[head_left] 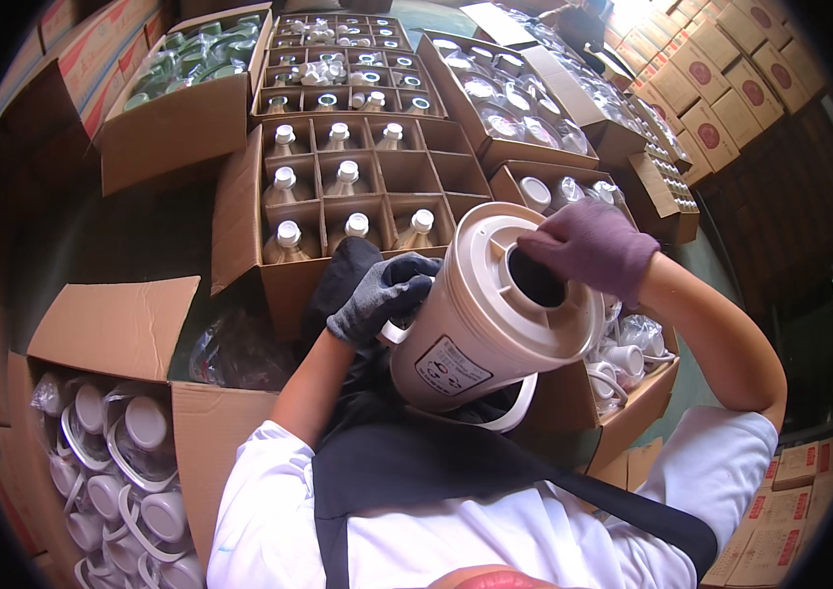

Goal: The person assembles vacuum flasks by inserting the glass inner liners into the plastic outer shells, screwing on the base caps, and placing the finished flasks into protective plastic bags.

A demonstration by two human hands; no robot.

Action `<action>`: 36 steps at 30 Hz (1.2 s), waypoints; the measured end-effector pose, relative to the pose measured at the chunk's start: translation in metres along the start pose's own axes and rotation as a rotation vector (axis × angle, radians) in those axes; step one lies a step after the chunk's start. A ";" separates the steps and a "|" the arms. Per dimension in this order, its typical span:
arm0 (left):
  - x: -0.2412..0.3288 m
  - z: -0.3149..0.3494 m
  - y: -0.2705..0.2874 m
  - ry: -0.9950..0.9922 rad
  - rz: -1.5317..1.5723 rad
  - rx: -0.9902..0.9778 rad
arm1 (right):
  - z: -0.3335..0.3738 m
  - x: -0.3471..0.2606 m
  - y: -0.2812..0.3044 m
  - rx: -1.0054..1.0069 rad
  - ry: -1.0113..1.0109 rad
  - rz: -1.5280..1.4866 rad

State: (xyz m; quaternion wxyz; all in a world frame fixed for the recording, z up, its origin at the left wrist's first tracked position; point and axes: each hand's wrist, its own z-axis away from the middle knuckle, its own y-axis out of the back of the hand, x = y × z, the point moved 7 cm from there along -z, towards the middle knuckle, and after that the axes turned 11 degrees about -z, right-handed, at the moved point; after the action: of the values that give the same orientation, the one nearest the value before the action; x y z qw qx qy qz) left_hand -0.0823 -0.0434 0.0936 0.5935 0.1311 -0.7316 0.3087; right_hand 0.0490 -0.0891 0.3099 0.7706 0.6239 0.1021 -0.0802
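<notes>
Tilted in front of my chest is a beige plastic thermos casing (480, 294). It has a ringed top with a dark round opening, a printed label on its side and a curved white carrying handle (517, 404) hanging below. My left hand (382, 294), in a grey glove, is closed round a grip on the casing's left side. Over the opening, my right hand (598, 247), in a mauve glove, has its fingers curled over the inner collar. The fingertips dip into the opening, so whether they hold anything else there is hidden.
Ahead stands a divided carton (240, 216) of bottles with white caps (348, 175). At lower left, an open carton (191, 471) holds bagged pale lids with handles. Similar parts (623, 363) fill a carton at right. A carton of green parts (196, 59) stands far left; another person (578, 25) is far back.
</notes>
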 end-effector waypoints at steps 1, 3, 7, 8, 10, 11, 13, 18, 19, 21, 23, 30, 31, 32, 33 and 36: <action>0.003 0.003 -0.002 -0.001 0.032 0.011 | 0.001 0.001 0.007 -0.029 -0.001 -0.054; 0.008 0.003 -0.007 -0.036 0.042 -0.040 | 0.015 -0.021 0.016 -0.078 0.474 0.118; 0.008 0.009 -0.001 -0.030 -0.006 -0.104 | 0.043 -0.054 0.007 -0.011 0.990 0.499; 0.007 0.007 -0.005 -0.048 0.009 -0.114 | 0.045 -0.050 0.003 0.007 0.995 0.512; 0.004 0.003 -0.007 -0.091 -0.017 -0.109 | 0.046 -0.039 -0.010 0.044 1.007 0.540; 0.008 0.002 -0.006 -0.126 -0.037 -0.101 | 0.049 -0.039 -0.013 0.081 1.028 0.603; 0.010 0.005 -0.011 -0.091 0.009 -0.109 | 0.049 -0.036 -0.013 0.038 0.913 0.495; 0.007 0.006 -0.026 -0.128 -0.099 0.033 | 0.031 0.027 -0.020 -0.199 -0.191 0.021; 0.003 0.005 -0.027 -0.094 -0.174 0.032 | 0.039 0.036 -0.017 -0.203 -0.314 -0.070; 0.001 0.001 -0.028 -0.111 -0.131 0.010 | 0.048 0.006 0.003 -0.043 0.292 0.144; 0.000 0.000 -0.026 -0.128 -0.101 -0.041 | 0.072 -0.019 0.001 0.039 0.777 0.463; -0.012 0.001 -0.036 -0.069 -0.209 -0.110 | 0.076 -0.015 -0.038 -0.032 0.905 0.504; -0.013 0.000 -0.034 -0.061 -0.195 -0.081 | 0.075 -0.010 -0.042 0.030 0.861 0.486; -0.014 0.000 -0.032 -0.048 -0.186 -0.052 | 0.075 -0.008 -0.044 0.065 0.854 0.424; -0.016 0.001 -0.030 -0.036 -0.176 -0.024 | 0.076 -0.004 -0.043 0.100 0.844 0.362; -0.012 0.003 -0.035 -0.065 -0.172 -0.048 | 0.087 0.004 -0.041 0.072 0.913 0.328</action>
State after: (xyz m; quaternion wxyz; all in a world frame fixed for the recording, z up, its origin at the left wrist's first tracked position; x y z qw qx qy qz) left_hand -0.0624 -0.0742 0.0922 0.5965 0.1891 -0.7439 0.2346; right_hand 0.0477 -0.1823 0.2875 0.6276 0.6294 0.3273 0.3207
